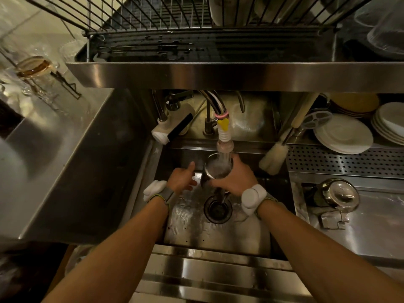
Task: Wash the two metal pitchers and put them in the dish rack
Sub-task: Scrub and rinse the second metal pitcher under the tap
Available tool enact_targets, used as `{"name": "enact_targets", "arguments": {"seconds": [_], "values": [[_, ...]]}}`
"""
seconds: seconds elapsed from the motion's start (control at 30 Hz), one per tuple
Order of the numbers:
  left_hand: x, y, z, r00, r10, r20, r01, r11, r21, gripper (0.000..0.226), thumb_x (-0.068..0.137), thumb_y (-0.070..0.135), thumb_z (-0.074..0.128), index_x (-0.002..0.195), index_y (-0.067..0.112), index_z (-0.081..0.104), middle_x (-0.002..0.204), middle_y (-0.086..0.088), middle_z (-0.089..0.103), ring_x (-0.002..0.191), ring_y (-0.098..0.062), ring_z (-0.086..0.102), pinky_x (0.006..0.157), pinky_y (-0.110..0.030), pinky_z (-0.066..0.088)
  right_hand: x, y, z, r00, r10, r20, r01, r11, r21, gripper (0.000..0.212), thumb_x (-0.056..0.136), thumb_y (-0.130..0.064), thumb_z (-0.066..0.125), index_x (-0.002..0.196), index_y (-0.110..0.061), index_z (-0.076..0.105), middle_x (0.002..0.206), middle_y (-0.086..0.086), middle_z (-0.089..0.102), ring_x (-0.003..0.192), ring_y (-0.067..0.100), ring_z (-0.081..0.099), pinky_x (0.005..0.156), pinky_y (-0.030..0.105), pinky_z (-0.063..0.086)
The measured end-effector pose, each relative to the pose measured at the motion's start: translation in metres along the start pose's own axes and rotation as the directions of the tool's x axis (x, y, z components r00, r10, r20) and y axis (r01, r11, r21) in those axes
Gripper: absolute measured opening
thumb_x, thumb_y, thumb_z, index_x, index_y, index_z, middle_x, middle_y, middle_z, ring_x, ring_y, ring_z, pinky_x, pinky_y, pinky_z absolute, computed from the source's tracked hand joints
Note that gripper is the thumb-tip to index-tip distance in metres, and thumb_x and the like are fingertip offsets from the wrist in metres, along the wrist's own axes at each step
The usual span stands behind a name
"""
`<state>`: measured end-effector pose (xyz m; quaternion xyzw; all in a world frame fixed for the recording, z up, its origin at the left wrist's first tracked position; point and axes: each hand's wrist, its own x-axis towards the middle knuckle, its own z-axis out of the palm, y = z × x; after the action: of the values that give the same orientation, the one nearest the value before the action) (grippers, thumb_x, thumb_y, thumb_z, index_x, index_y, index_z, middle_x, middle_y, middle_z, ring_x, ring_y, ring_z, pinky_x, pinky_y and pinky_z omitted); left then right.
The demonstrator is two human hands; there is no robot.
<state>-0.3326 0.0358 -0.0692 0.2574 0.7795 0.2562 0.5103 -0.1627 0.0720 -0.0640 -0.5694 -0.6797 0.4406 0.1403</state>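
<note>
Right hand [235, 180] curled round metal pitcher [215, 171], held upright above sink [218, 235], mouth under running faucet [224, 136]; left hand [181, 180] just beside pitcher, fingers loose, thumb raised, holding nothing; both forearms stretched forward; dish rack [153, 22] overhead.

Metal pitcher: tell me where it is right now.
Centre of the head view: the right hand grips the metal pitcher over the sink, directly under the running tap nozzle, left hand open beside it.

We see bare forearms; behind the left hand [181, 180] and right hand [237, 179], white lumpy wrist pods [253, 199] sit on what seem grey-green straps [168, 196].
</note>
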Motion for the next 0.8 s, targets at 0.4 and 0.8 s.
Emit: {"name": "enact_targets", "arguments": {"seconds": [0.4,0.8], "values": [[0.002,-0.007,-0.002,0.99,0.138,-0.039,-0.138,0.99,0.015,0.047,0.098,0.04,0.042,0.109,-0.001,0.062,0.091,-0.016,0.064,0.059,-0.013,0.054,0.044,-0.014,0.045,0.006,0.008,-0.01,0.999,0.048,-0.015,-0.048,0.999,-0.009,0.107,0.049,-0.048,0.088,0.138,-0.022,0.035,0.126,0.0,0.058,0.113,0.021,0.058,0.097,0.033,0.048],[-0.004,0.002,0.016,0.908,0.301,0.29,-0.271,0.952,-0.14,0.041,0.091,0.032,0.057,0.13,0.022,0.047,0.129,-0.001,0.057,0.114,-0.015,0.055,0.101,-0.027,0.042,0.01,0.006,-0.013,0.953,0.131,0.273,-0.25,0.85,0.463,0.048,0.08,-0.033,0.072,0.121,-0.014,0.059,0.097,0.003,0.069,0.086,0.017,0.067,0.075,0.031,0.056]]}}
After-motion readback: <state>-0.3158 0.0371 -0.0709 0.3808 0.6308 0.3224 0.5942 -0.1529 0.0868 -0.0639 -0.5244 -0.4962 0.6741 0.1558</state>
